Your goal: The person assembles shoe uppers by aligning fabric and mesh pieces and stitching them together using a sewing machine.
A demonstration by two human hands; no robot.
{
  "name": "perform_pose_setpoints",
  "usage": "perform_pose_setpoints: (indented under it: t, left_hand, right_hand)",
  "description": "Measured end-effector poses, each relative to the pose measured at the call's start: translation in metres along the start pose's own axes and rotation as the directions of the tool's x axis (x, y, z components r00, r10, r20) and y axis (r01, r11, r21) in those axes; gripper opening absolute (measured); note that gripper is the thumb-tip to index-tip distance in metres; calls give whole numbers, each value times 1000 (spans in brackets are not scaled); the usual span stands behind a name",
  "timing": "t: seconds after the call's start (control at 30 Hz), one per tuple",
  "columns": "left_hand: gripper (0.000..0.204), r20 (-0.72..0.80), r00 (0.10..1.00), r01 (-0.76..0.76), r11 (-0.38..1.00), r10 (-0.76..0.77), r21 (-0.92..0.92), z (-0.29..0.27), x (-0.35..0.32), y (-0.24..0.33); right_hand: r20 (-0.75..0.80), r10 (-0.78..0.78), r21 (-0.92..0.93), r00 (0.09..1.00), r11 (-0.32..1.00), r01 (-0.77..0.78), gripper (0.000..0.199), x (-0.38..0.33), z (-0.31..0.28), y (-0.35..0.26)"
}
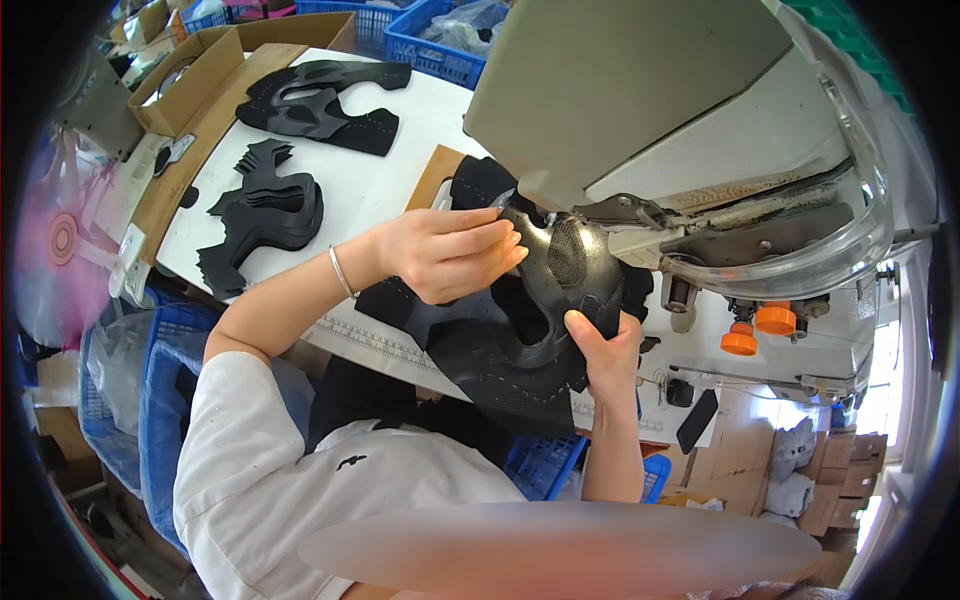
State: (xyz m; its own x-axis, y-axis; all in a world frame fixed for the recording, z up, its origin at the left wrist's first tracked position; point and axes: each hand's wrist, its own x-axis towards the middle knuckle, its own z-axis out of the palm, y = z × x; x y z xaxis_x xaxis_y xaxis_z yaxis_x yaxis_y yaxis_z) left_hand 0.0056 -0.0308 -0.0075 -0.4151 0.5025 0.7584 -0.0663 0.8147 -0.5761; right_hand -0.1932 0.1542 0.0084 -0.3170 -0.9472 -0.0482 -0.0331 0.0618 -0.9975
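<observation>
My right hand [608, 352] grips the right edge of a black shoe upper [485, 355], its thumb lying on top. The upper has glossy and mesh patches, a stitched line and an open cut-out in its middle. Over its far part, my left hand [455, 250] is closed in a pinch on a small, shiny, pointed piece [503, 199], whose kind I cannot make out. Just beyond the fingers is the head of a sewing machine [640, 100]. Its needle area is partly hidden by the hand and the upper.
Black cut shoe pieces [265, 210] lie stacked on the white table [365, 190], with more shoe uppers [320, 105] behind them. A cardboard box [190, 85] and blue crates [435, 45] stand at the back. Orange knobs [739, 340] hang at the machine's right. A pink fan [65, 238] is far left.
</observation>
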Motion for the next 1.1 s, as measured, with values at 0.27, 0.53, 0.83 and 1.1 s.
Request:
perform_pose_setpoints:
  t: [0.27, 0.53, 0.83, 1.1]
  left_hand:
    - [16, -17, 998, 53, 998, -53, 22, 3, 5, -3]
    - [24, 149, 960, 237, 971, -237, 18, -11, 20, 10]
    - [40, 518, 722, 547, 837, -460, -19, -33, 36, 39]
    - [37, 724, 295, 931, 17, -624, -365, -29, 49, 43]
  right_hand:
    - [-20, -36, 15, 999, 999, 36, 7, 8, -1, 0]
    - [-16, -66, -6, 998, 998, 66, 17, 12, 0, -2]
    - [-24, -213, -159, 977, 965, 207, 9, 7, 11, -9]
    - [-113, -232, -151, 966, 965, 214, 11, 8, 24, -7]
